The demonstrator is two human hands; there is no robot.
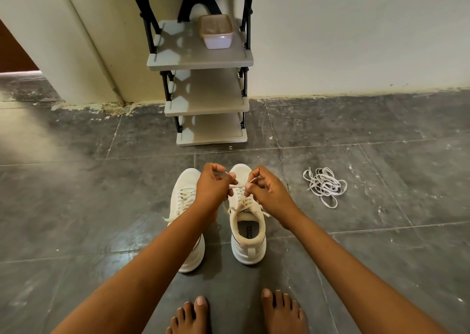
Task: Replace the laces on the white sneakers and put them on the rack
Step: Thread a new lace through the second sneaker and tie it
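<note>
Dark grey tiled floor (76, 206) against a pale wall, a grey shoe rack (203, 61) at the back. Two white sneakers (248, 234) stand side by side, toes toward the rack. Above the right-hand shoe, the left hand (212, 188) and right hand (267, 193) each pinch the lace (237, 186) with curled fingers. The lace looks soft and limp, best held near its tips. Further right, a loose tangle of white laces (325, 185) lies on the floor
</note>
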